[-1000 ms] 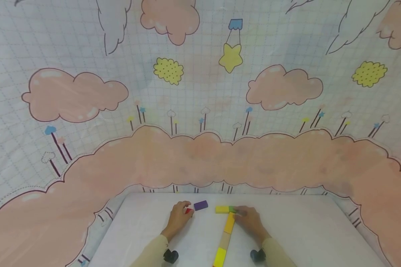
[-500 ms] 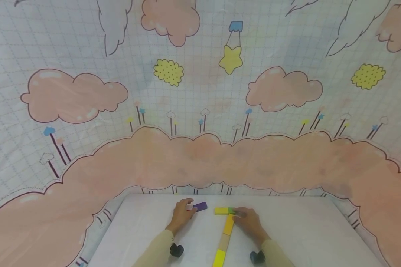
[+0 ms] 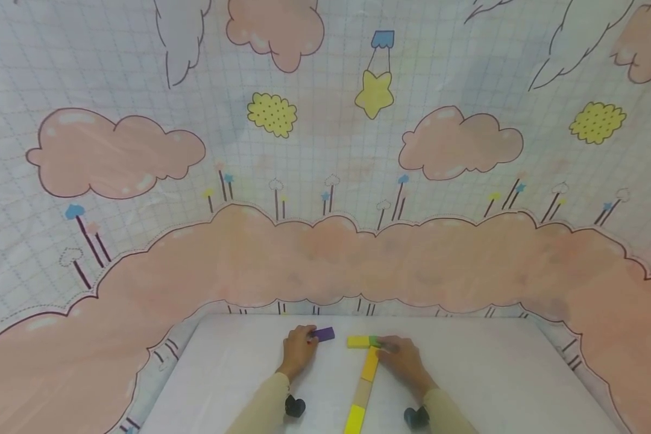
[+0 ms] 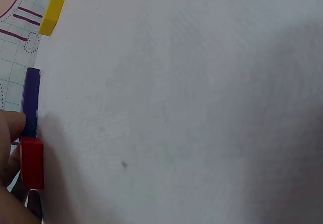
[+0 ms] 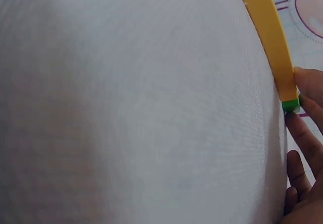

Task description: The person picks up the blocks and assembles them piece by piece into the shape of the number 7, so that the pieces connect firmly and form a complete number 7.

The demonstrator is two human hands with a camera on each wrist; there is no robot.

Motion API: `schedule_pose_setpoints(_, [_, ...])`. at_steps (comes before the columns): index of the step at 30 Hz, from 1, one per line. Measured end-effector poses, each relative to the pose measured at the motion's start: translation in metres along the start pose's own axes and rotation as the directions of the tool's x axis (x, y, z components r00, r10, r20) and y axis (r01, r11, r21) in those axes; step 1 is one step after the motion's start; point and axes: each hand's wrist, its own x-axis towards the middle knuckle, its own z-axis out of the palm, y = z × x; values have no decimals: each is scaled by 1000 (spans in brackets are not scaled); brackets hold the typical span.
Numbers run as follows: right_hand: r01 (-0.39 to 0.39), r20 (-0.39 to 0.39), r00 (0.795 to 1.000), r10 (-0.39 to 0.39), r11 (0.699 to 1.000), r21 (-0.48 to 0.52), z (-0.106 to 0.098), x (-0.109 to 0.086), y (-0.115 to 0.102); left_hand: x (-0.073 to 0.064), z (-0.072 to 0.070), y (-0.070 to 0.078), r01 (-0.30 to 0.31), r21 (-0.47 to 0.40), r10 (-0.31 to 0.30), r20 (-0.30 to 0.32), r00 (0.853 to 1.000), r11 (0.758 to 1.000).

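In the head view, my left hand [image 3: 299, 348] is at the near end of a purple block [image 3: 323, 334]. The left wrist view shows its fingers around a red block [image 4: 32, 163], whose end meets the purple block; one fingertip touches the purple block's end. My right hand [image 3: 407, 360] holds a green block [image 3: 373, 341] at its fingertips, mostly covered by the fingers. The green block adjoins a yellow block [image 3: 358, 342] on its left. An orange-yellow block [image 3: 370, 364] runs down from there, close under my right fingers.
A tan block [image 3: 363, 393] and another yellow block [image 3: 355, 419] continue the row toward the front edge of the white table [image 3: 493, 374]. A cloth with printed clouds [image 3: 325, 259] rises behind the table. Dark wrist-worn devices [image 3: 295, 406] sit by the sleeves.
My left hand has moved slightly right and its fingers have closed in, bringing the red block up to the purple one. My right hand has stayed at the green block.
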Motion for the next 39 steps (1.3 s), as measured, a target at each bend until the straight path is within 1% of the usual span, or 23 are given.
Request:
schedule_pose_setpoints(4, [19,-2,1000,-19,1000,-12,-1,0,-1,0,2,-2,-7,19,8,-13,1000,1000])
schedule_pose_setpoints(8, [19,-7,1000,-19,1000,-6,1,2,1,1,2,-3,-12,20,13,-14,1000,1000])
schedule_pose_setpoints(15, [25,-10,1000,-25,1000,-13,2,4,4,-2,2,1,-28,20,28,-5,1000,999])
schedule_pose_setpoints(19, [4,-9,1000,-4,1000,-7,2,6,5,-2,4,4,-56,24,56,0,998,998])
schedule_pose_setpoints(23, [-6,-2,1000,6,1000,0,2,7,4,-3,7,6,-68,17,68,11,998,998])
schedule_pose_setpoints(28, [-6,2,1000,6,1000,4,2,8,5,-4,10,6,-70,27,70,30,997,997])
schedule_pose_setpoints(35, [-8,-1,1000,8,1000,-6,1,7,5,-5,11,7,-63,27,62,28,998,998])
schedule_pose_setpoints(39, [-3,3,1000,3,1000,-9,1,6,5,-6,12,8,-56,23,55,47,997,998])
